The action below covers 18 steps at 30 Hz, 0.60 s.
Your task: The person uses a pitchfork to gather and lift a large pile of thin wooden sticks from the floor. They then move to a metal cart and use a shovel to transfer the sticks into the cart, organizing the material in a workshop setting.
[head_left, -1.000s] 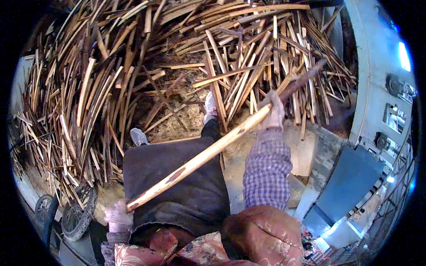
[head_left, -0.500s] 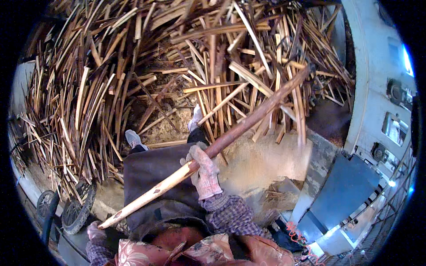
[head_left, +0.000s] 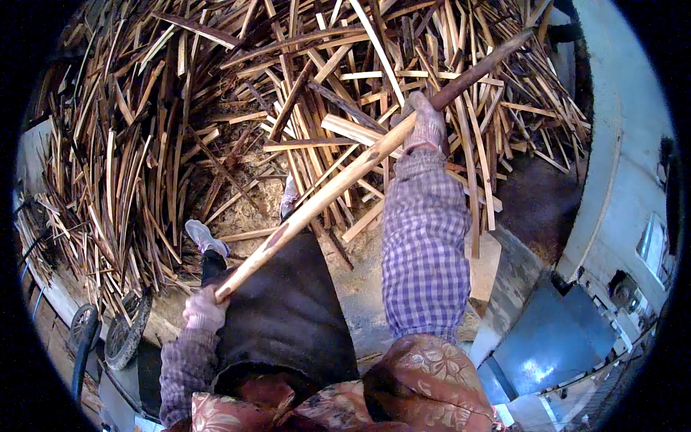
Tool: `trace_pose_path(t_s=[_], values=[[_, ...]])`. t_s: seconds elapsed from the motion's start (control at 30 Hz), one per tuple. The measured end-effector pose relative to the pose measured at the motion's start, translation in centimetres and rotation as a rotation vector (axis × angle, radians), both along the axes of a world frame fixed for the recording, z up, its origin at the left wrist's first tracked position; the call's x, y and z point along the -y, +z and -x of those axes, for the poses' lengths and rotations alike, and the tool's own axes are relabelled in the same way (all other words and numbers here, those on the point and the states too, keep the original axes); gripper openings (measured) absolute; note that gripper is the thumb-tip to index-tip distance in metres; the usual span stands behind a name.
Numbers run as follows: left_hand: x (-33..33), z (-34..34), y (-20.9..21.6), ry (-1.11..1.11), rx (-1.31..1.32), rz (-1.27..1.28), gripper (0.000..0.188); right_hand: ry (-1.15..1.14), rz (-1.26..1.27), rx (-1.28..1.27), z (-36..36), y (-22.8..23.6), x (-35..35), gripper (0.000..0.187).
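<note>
A long wooden pole point(head_left: 320, 204), pale and peeled along its near part and still covered in dark bark at the far end, slants up to the right across the view. My left hand point(head_left: 206, 308), in a pale work glove, is closed around its near end in front of the dark apron point(head_left: 288, 302). Farther along, close to where the bark starts, my gloved right hand point(head_left: 425, 124) grips the pole with the arm stretched out. The barked end reaches over a big heap of split wood strips point(head_left: 345, 86).
More strips point(head_left: 144, 158) pile up at the left, beside two small wheels point(head_left: 128, 335). One of my shoes point(head_left: 206, 237) shows by the heap. A pale machine point(head_left: 612, 144) with a blue panel point(head_left: 554, 342) stands at the right. A board point(head_left: 507, 288) lies near it.
My right hand has pushed forward and to the right with the pole, its arm straightening. My left hand has come up and inward. The pole's far end reaches farther over the heap.
</note>
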<state>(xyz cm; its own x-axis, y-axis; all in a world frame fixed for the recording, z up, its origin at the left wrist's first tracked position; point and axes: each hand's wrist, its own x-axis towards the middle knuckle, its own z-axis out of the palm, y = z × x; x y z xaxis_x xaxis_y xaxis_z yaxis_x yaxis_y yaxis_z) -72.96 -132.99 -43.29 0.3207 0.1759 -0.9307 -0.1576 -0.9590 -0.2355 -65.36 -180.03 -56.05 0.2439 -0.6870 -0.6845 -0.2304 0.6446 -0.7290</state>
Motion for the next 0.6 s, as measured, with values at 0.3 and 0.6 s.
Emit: trace_pose_path(t_s=[0.3, 0.6], values=[[-8.8, 2.1, 9.4, 0.033, 0.048, -0.185, 0.038, -0.022, -0.191, -0.067, 0.8, 5.6, -10.9, 0.017], [-3.3, 1.3, 5.8, -0.026, 0.027, 0.201, 0.033, 0.397, 0.038, -0.096, -2.1, 0.8, -2.9, 0.022]])
